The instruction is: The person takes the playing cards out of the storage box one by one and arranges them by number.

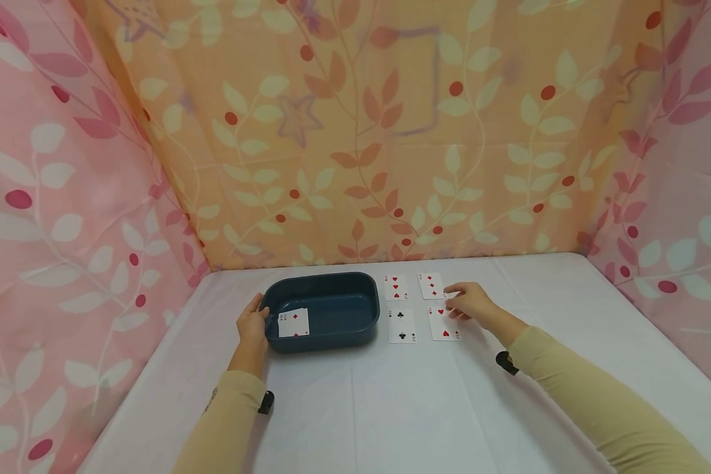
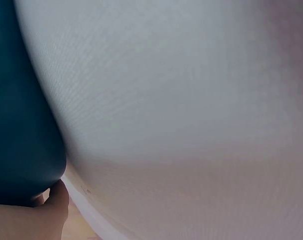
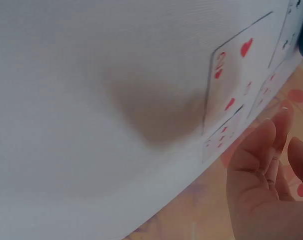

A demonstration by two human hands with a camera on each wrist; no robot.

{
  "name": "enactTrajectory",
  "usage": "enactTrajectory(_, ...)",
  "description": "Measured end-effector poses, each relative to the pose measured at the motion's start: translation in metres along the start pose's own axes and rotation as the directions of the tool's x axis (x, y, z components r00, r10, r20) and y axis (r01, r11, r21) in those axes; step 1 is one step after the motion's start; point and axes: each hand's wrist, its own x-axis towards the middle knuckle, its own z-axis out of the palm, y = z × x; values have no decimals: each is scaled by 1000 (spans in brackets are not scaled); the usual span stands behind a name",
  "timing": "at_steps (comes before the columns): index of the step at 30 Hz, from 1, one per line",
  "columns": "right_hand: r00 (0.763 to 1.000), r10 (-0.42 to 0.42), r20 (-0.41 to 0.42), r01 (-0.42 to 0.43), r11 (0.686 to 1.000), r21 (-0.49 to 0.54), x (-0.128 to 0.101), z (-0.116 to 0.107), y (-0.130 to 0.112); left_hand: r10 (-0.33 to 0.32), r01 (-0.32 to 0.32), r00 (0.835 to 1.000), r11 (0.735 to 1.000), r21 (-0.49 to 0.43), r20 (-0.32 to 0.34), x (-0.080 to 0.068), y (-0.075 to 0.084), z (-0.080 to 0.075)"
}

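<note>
My left hand (image 1: 253,321) grips the left rim of a dark blue tub (image 1: 332,299), thumb over the edge. In the left wrist view a fingertip (image 2: 55,200) presses the tub's outer wall (image 2: 21,125). A red diamonds card (image 1: 293,323) lies face up inside the tub. To its right four cards lie face up in a square: three of hearts (image 1: 395,288), three of diamonds (image 1: 430,286), two of clubs (image 1: 401,325), two of hearts (image 1: 444,324). My right hand (image 1: 461,303) hovers just over the two right-hand cards with relaxed fingers (image 3: 264,150), holding nothing. Its shadow falls beside the two of hearts (image 3: 239,75).
A white cloth covers the table (image 1: 391,408). Leaf-patterned curtains close in the space: orange at the back (image 1: 361,131), pink on the left (image 1: 65,230) and right (image 1: 681,217). Black wrist straps (image 1: 505,362) sit on both beige sleeves.
</note>
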Motion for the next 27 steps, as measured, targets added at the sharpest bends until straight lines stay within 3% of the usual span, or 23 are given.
enactTrajectory(11, 1000, 11, 19, -15, 982, 190, 3, 25, -27, 0, 0, 1000, 1000, 5, -5, -1, 0, 0)
enactTrajectory(27, 983, -163, 83, 115, 904, 413, 0, 74, -63, -9, 9, 1000, 1000, 3, -5, -1, 1, 0)
